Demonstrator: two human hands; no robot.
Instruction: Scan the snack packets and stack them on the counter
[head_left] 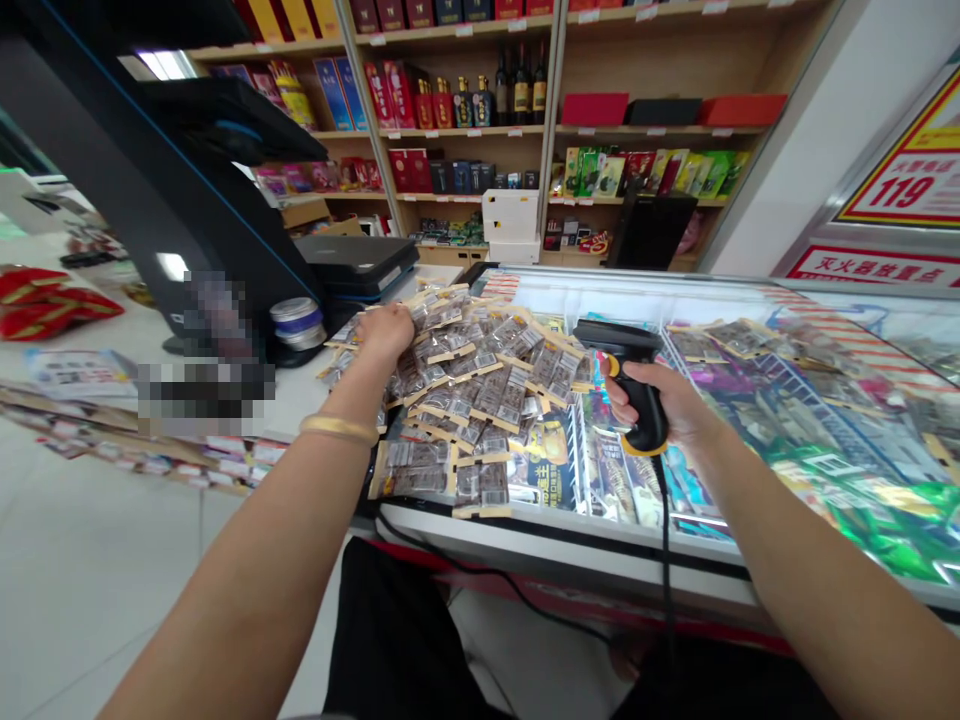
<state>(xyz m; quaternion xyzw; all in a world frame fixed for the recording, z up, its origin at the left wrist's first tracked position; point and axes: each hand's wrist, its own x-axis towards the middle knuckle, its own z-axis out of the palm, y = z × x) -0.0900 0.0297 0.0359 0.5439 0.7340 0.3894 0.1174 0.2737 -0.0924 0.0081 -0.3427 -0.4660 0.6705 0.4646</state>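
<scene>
A loose pile of small clear snack packets (pixel 480 370) with tan edges and barcode labels lies on the glass top of a freezer (pixel 555 535). My left hand (pixel 386 332) reaches into the pile's far left side. Its fingers curl down onto a packet there, and their tips are mostly hidden. To the right of the pile, my right hand (pixel 660 395) is wrapped around the grip of a black and yellow barcode scanner (pixel 643 400), held above the glass. The scanner's head points left toward the packets, and its cable (pixel 665 540) hangs down over the freezer's front edge.
A black checkout terminal (pixel 217 200) stands left, with a round tin (pixel 298 325) at its base. More packets (pixel 739 338) lie on the glass at right. Bagged frozen goods (pixel 847 500) show through it. Shelves (pixel 465 130) of boxes and bottles line the back.
</scene>
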